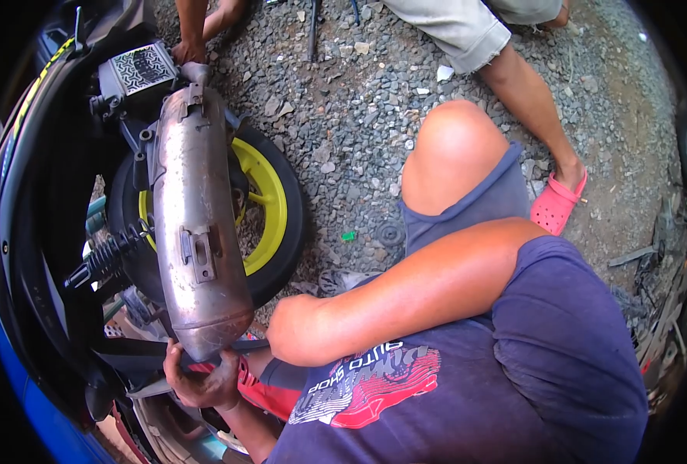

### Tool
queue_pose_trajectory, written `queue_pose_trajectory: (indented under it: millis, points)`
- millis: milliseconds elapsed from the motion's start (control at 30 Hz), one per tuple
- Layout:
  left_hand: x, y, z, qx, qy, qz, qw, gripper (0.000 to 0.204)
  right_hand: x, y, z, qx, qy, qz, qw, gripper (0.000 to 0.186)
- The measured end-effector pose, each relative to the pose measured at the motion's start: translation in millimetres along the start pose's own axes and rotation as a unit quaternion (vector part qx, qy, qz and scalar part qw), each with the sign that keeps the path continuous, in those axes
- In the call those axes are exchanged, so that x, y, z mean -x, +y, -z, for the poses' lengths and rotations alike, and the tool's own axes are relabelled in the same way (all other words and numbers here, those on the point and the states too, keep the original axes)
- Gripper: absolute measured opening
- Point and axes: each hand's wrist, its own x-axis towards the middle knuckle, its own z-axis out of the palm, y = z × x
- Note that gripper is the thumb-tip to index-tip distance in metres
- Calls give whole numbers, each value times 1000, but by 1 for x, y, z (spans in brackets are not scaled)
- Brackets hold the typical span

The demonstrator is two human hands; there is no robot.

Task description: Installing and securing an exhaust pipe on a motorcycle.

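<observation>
A scuffed silver exhaust muffler (196, 178) with brackets lies lengthwise over a scooter's rear wheel with a yellow rim (270, 193) and black tire. My left hand (200, 379) cups the muffler's rounded lower end, fingers and thumb curled against it. My right arm (390, 290) reaches across from the right and ends in a rounded, bent shape beside the muffler's lower end; the fingers of that hand are hidden. A black spring shock (96, 263) sits left of the wheel.
The scooter's black and blue body (11, 294) fills the left. Another person's hand (189, 50) is at a patterned metal part (138, 69) up top. A person's leg with a pink clog (556, 209) stands at the right on gravel (343, 116). Tools (312, 35) lie at the top.
</observation>
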Motion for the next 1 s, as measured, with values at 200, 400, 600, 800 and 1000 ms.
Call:
queue_pose_trajectory:
  millis: [200,400,600,800,1000]
  points:
    - [-1,-1,0,32,22,-45,998,74,-4,5,2,-8,4,-20,1000,25]
    - [-3,-9,14,42,48,10,998,73,-2,9,6,-7,-3,-58,998,25]
    - [1,-7,12,51,48,31,997,74,-9,9,-4,5,16,-66,998,24]
    - [-2,0,9,51,13,-9,999,76,-13,14,-3,38,-6,-56,998,23]
    - [-2,-2,10,37,15,-6,999,76,-13,16,-3,30,5,-74,997,23]
